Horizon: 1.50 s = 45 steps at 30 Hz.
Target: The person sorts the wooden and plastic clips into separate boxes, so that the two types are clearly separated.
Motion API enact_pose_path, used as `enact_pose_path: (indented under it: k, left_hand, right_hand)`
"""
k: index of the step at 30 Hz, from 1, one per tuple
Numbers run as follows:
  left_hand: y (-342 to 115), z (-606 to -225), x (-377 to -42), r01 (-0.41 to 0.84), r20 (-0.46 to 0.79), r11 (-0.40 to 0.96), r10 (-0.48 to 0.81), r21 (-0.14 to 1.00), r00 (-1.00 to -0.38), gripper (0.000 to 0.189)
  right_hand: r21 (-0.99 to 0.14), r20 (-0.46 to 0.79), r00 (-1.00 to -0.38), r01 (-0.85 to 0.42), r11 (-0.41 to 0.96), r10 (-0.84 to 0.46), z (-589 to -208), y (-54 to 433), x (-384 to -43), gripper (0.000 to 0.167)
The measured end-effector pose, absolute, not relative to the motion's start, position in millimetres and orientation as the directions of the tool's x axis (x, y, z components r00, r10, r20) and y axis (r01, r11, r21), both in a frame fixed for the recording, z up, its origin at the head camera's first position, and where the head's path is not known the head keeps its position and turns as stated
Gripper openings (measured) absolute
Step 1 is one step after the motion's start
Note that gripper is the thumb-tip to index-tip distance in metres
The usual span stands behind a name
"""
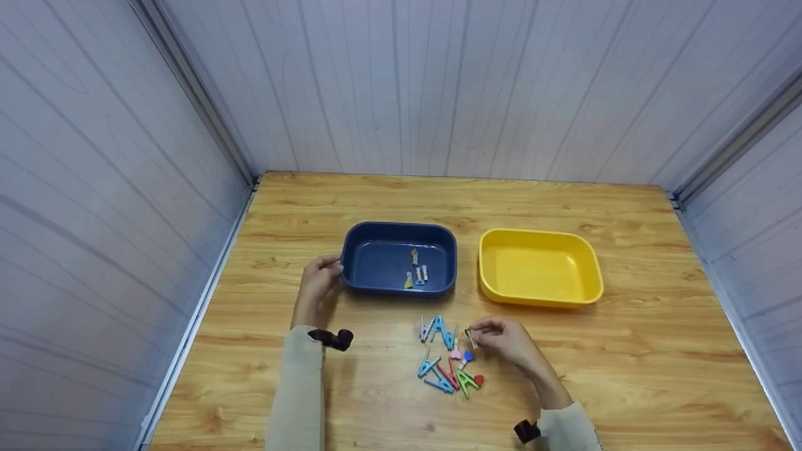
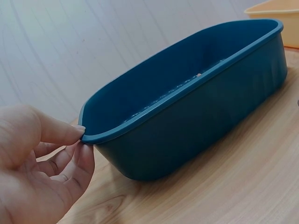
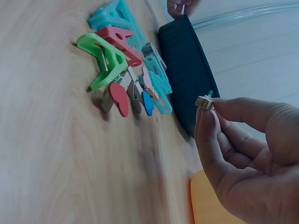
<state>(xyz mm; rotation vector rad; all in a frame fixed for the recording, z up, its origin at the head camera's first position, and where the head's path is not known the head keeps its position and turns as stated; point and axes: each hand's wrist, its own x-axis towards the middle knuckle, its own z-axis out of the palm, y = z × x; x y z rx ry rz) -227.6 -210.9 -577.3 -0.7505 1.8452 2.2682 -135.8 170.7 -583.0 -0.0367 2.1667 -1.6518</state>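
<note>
My left hand (image 1: 317, 282) pinches the near left corner of a dark blue plastic basin (image 2: 196, 123) between thumb and fingers, right at its rim. Inside that basin lie several small wooden clothespins, one with a yellow figure (image 1: 408, 282). A small wooden clothespin (image 3: 203, 102) is pinched in the fingertips of my right hand (image 1: 510, 343), raised beside a loose pile on the table. The pile mixes plastic clothespins, among them a green one (image 3: 105, 60) and a red one (image 3: 120, 42), with small wooden ones bearing a red heart (image 3: 119, 99) or a blue heart (image 3: 148, 103).
A yellow basin (image 1: 592, 275) stands to the right of the blue one, with bare bottom showing. Both sit on a wood-grain table (image 1: 376, 407). White panel walls (image 1: 426, 94) enclose the back and both sides.
</note>
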Motion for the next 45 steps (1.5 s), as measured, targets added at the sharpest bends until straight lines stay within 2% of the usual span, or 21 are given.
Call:
enact_pose_path:
  k: [10, 16, 21, 28, 31, 38, 43, 45]
  left_hand:
    - [-211.4, -578.7, -228.1, -0.375, -0.432, -0.26, -0.212, 0.89, -0.877, 0.032]
    - [-217.3, -594.5, -233.8, -0.366, -0.433, -0.31, -0.185, 0.877, -0.882, 0.028]
    - [-221.0, -604.2, -238.8, -0.364, -0.438, -0.34, -0.172, 0.867, -0.882, 0.027]
    - [-212.7, -585.1, -228.6, -0.325, -0.393, -0.302, -0.2, 0.896, -0.897, 0.029]
    - [-217.2, -593.8, -231.9, -0.302, -0.375, -0.347, -0.168, 0.888, -0.912, 0.025]
    - [-211.5, -578.0, -227.8, -0.365, -0.422, -0.263, -0.21, 0.893, -0.882, 0.034]
    - [-211.7, -578.9, -228.5, -0.386, -0.445, -0.276, -0.2, 0.88, -0.873, 0.034]
    - [-212.1, -581.3, -229.0, -0.395, -0.453, -0.27, -0.203, 0.878, -0.868, 0.032]
  right_hand:
    - [-0.934, -0.294, -0.917, 0.218, 0.282, -0.268, -580.5, 168.8, -139.7, 0.025]
    - [-0.953, -0.25, -0.925, 0.184, 0.24, -0.287, -577.4, 167.5, -140.7, 0.029]
    - [-0.952, -0.261, -0.924, 0.198, 0.234, -0.28, -574.2, 164.5, -141.7, 0.03]
    - [-0.961, -0.233, -0.926, 0.172, 0.216, -0.299, -571.3, 159.7, -145.3, 0.03]
    - [-0.964, -0.218, -0.927, 0.156, 0.213, -0.306, -570.1, 157.5, -148.7, 0.029]
    - [-0.962, -0.244, -0.925, 0.193, 0.194, -0.289, -554.8, 146.8, -153.4, 0.026]
    - [-0.965, -0.24, -0.931, 0.198, 0.173, -0.275, -532.9, 136.2, -152.9, 0.027]
    - [-0.967, -0.237, -0.933, 0.202, 0.152, -0.269, -539.1, 134.3, -157.3, 0.028]
